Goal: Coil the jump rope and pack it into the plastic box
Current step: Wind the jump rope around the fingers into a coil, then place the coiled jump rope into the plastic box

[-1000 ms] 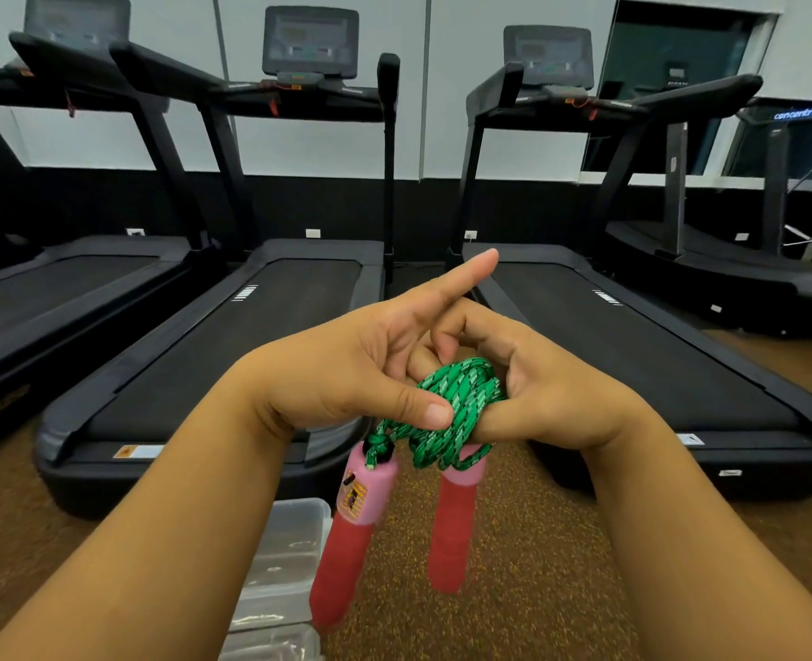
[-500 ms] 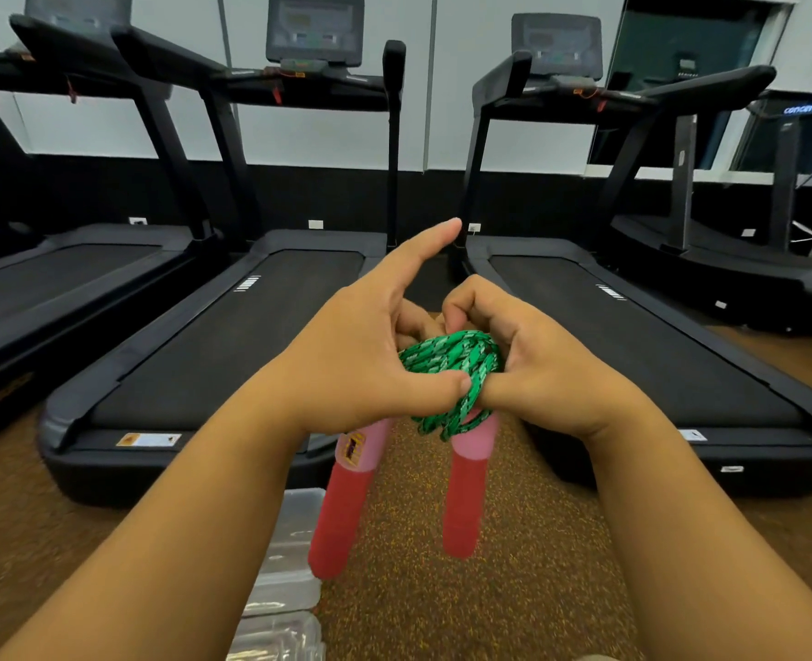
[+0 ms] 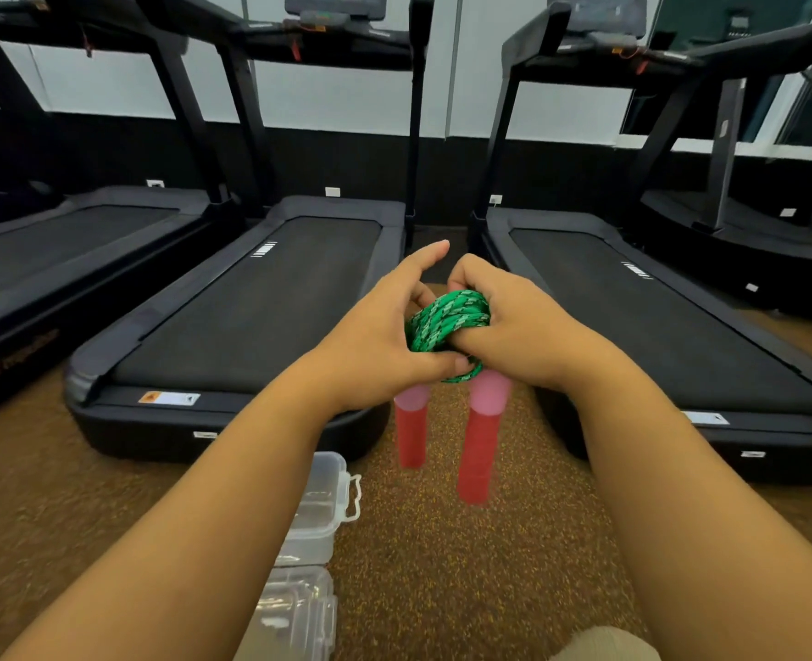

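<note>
Gym w/ 3 treadmills (image 3: 232,298) in a row, speckled brown floor (image 3: 442,565) below; the clear plastic box (image 3: 318,508) sat open on it, near the left forearm. Left hand (image 3: 375,345) pinched the green jump rope (image 3: 447,322) coil w/ thumb, index raised, while right hand (image 3: 513,326) clamped round it, 2 red handles (image 3: 478,441) dangling. To finish well: probably tuck the last loop tight, keep both grips firm so the coil wouldn't spring apart before boxing.
</note>
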A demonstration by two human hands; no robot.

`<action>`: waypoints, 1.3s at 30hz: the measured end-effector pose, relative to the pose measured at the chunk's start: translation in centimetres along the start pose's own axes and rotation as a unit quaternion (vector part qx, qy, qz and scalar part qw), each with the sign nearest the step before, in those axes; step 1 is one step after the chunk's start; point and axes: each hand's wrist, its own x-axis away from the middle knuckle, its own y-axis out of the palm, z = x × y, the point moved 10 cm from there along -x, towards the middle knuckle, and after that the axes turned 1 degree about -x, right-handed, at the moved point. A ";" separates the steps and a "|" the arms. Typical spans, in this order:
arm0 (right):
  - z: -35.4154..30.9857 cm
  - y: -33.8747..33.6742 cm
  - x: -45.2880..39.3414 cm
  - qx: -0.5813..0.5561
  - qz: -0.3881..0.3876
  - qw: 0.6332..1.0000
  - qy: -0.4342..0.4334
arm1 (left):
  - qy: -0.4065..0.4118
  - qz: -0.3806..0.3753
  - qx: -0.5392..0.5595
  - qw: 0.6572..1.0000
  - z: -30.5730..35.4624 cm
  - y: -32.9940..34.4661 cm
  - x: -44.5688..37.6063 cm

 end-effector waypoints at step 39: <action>25.5 21.2 1.0 -0.121 0.054 0.961 0.242 | -0.639 0.368 0.430 0.521 -49.8 14.6 22.5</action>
